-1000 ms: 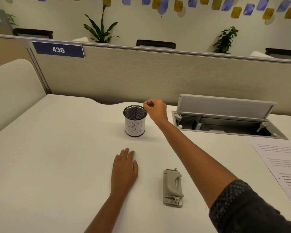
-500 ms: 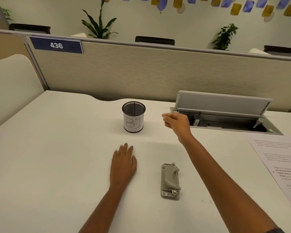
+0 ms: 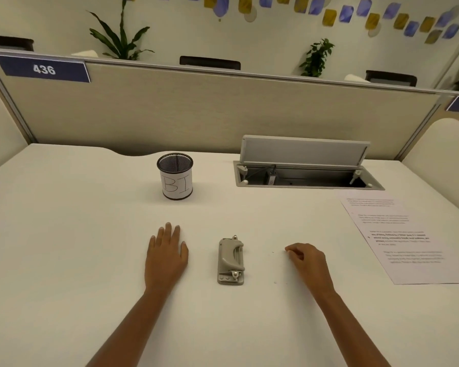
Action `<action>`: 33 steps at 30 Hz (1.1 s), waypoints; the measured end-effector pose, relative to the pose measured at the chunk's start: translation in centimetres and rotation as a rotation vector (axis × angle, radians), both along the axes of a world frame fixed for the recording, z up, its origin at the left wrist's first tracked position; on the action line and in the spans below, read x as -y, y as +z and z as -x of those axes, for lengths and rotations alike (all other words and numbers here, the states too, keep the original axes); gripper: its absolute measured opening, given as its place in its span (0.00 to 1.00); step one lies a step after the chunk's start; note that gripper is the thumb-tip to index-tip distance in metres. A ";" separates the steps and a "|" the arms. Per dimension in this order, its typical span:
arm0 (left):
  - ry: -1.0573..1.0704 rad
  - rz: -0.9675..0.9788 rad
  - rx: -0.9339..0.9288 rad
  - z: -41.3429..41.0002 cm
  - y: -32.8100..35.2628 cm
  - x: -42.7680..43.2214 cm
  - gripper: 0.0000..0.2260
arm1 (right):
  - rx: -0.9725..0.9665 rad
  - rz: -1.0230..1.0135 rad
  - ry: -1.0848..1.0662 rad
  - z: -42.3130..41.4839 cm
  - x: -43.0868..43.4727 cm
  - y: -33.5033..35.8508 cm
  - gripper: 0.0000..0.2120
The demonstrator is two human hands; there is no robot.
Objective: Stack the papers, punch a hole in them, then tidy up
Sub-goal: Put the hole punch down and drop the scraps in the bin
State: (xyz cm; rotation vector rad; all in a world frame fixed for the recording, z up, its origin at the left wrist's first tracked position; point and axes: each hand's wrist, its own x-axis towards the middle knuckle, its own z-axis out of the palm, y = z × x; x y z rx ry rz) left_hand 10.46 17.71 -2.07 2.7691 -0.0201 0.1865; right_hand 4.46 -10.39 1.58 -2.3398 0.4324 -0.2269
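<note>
A grey hole punch lies flat on the white desk, between my two hands. My left hand rests palm down to its left, fingers spread, holding nothing. My right hand sits on the desk to the right of the punch, fingers curled under with the fingertips touching the surface; nothing is visibly in it. Two tiny paper specks lie between the punch and my right hand. A sheet of printed paper lies at the right edge of the desk.
A black mesh cup with a white label marked "BI" stands behind my left hand. An open cable hatch with its raised lid is set into the desk at the back right. A beige partition closes off the far edge.
My right hand has drawn back from the mesh cup's rim, past the hatch, down to the desk right of the punch. My left hand has stayed flat.
</note>
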 end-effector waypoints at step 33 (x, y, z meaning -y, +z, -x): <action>-0.001 0.074 0.025 2.5 0.3 0.5 0.20 | -0.032 0.057 -0.069 -0.4 -4.4 0.1 0.08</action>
